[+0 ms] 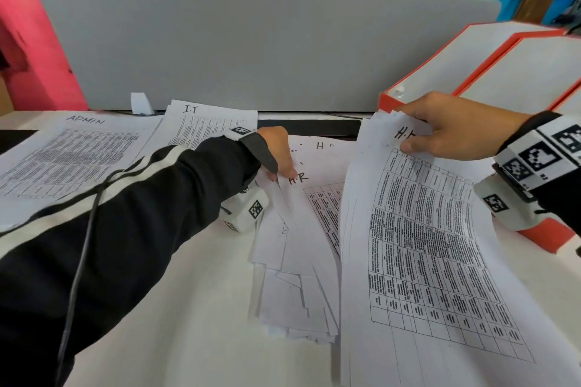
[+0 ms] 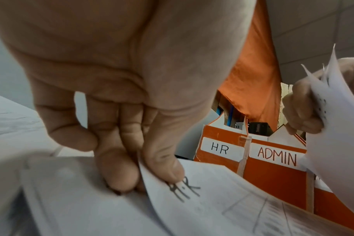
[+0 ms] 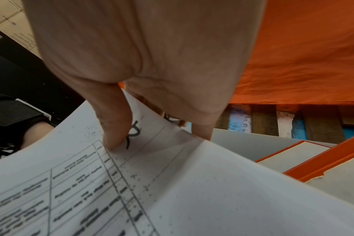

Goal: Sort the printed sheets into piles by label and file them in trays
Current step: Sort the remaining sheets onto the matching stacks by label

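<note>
My right hand (image 1: pixel 440 132) pinches the top edge of a stack of printed HR sheets (image 1: pixel 424 261), lifted and curved above the desk; the thumb (image 3: pixel 113 127) lies on the top sheet (image 3: pixel 172 191) with fingers behind. My left hand (image 1: pixel 279 154) pinches the corner of another HR sheet (image 1: pixel 314 207) on the loose fanned pile (image 1: pixel 292 286) at centre; in the left wrist view thumb and fingers (image 2: pixel 162 159) clamp that HR sheet (image 2: pixel 212 199). An ADMIN pile (image 1: pixel 72 154) lies far left, an IT pile (image 1: pixel 207 122) behind my left wrist. Orange trays (image 1: pixel 478 63) stand at right, labelled HR (image 2: pixel 219 148) and ADMIN (image 2: pixel 277 156).
A grey divider panel (image 1: pixel 251 41) closes off the back of the white desk (image 1: pixel 173 308). A dark flat device (image 1: pixel 311 127) lies under the papers near the divider. A small white object (image 1: pixel 140 103) stands at the panel's foot.
</note>
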